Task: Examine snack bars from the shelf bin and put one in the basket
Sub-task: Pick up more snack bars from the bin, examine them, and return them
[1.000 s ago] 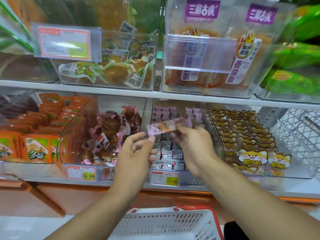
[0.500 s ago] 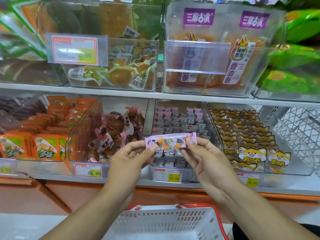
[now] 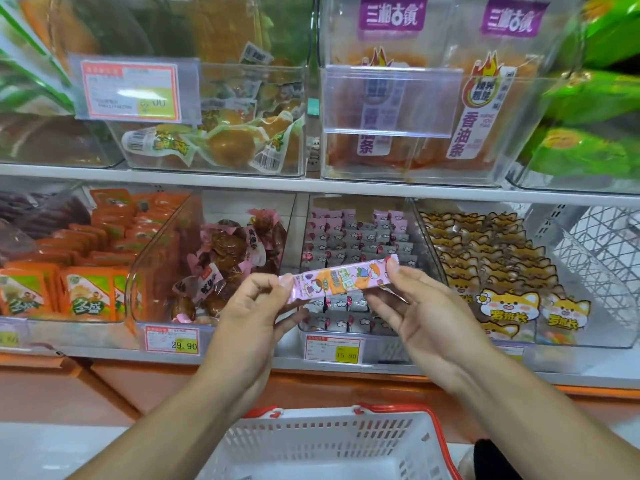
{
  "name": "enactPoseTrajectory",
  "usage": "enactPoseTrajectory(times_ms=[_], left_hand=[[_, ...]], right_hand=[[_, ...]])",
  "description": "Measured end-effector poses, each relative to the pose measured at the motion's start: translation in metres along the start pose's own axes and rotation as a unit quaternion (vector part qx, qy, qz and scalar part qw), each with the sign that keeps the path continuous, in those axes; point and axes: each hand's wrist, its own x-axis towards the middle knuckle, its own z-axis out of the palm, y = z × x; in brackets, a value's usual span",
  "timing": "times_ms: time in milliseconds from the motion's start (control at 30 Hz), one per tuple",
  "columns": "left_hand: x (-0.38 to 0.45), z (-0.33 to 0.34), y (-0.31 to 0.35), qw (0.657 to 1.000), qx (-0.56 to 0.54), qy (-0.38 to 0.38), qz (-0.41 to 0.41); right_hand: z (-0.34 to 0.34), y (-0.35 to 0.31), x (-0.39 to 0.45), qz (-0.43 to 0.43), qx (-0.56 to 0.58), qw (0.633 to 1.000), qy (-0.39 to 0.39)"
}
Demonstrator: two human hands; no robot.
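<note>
A pink and orange snack bar (image 3: 341,279) is stretched lengthwise between my two hands in front of the lower shelf. My left hand (image 3: 251,315) pinches its left end and my right hand (image 3: 420,308) pinches its right end, printed face toward me. Behind it a clear shelf bin (image 3: 356,332) holds several rows of the same pink and grey bars (image 3: 356,237). A white plastic basket (image 3: 313,426) with a red rim sits below my forearms, and no goods show in the part of it I can see.
Neighbouring clear bins hold brown wrapped snacks (image 3: 225,261), orange packets (image 3: 88,268) and cat-print packs (image 3: 498,271). A white wire rack (image 3: 602,251) stands at the right. The upper shelf carries more bins and a price label (image 3: 130,90). An orange base panel (image 3: 104,382) runs under the shelf.
The bar was turned from edge-on and blurred to flat, with its printed face toward me, and it came down a little. Both hands stayed on its ends. The view drew closer to the shelf.
</note>
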Motion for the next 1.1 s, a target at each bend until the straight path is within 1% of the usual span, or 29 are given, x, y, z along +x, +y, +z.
enactPoseTrajectory(times_ms=[67, 167, 233, 333, 400, 500, 533, 600, 667, 733, 800, 967, 1033, 1100], left_hand=[[0.000, 0.000, -0.002, 1.000, -0.011, 0.015, -0.015], [0.000, -0.003, -0.001, 0.998, -0.029, 0.041, -0.045], [-0.001, -0.004, 0.000, 0.997, -0.024, 0.044, -0.059], [-0.001, -0.004, 0.000, 0.997, -0.021, 0.042, -0.056], [-0.002, -0.003, 0.002, 0.999, -0.012, 0.026, -0.033], [-0.007, -0.001, 0.004, 0.997, 0.073, -0.027, 0.016], [-0.009, 0.000, 0.003, 0.995, 0.086, -0.034, 0.024], [-0.010, 0.003, 0.003, 0.997, 0.072, -0.030, 0.012], [-0.011, 0.005, 0.005, 0.999, 0.049, -0.012, -0.017], [-0.010, 0.006, 0.007, 0.997, 0.060, 0.008, -0.037], [-0.010, 0.006, 0.009, 0.995, 0.083, 0.022, -0.050], [-0.011, 0.005, 0.008, 0.991, 0.092, 0.011, -0.096], [-0.010, 0.004, 0.008, 0.993, 0.086, 0.003, -0.087], [-0.010, 0.002, 0.008, 0.995, 0.087, -0.012, -0.052]], right_hand=[[0.001, 0.000, 0.000, -0.021, -0.040, 0.998, -0.035], [0.001, 0.002, -0.003, -0.072, -0.168, 0.977, -0.109], [-0.001, 0.006, -0.005, -0.096, -0.218, 0.964, -0.122], [0.000, 0.009, -0.005, -0.097, -0.224, 0.962, -0.122], [-0.001, 0.010, -0.003, -0.099, -0.220, 0.964, -0.115], [-0.001, 0.011, 0.001, -0.097, -0.228, 0.964, -0.094], [0.000, 0.011, 0.001, -0.101, -0.231, 0.964, -0.089], [0.002, 0.011, 0.001, -0.114, -0.231, 0.963, -0.080], [0.002, 0.010, 0.001, -0.116, -0.246, 0.958, -0.088], [0.003, 0.010, 0.001, -0.111, -0.264, 0.951, -0.113], [0.003, 0.011, 0.000, -0.109, -0.254, 0.952, -0.131], [0.003, 0.012, -0.001, -0.126, -0.233, 0.953, -0.150], [0.005, 0.013, 0.000, -0.127, -0.224, 0.956, -0.137], [0.007, 0.013, 0.002, -0.114, -0.207, 0.965, -0.115]])
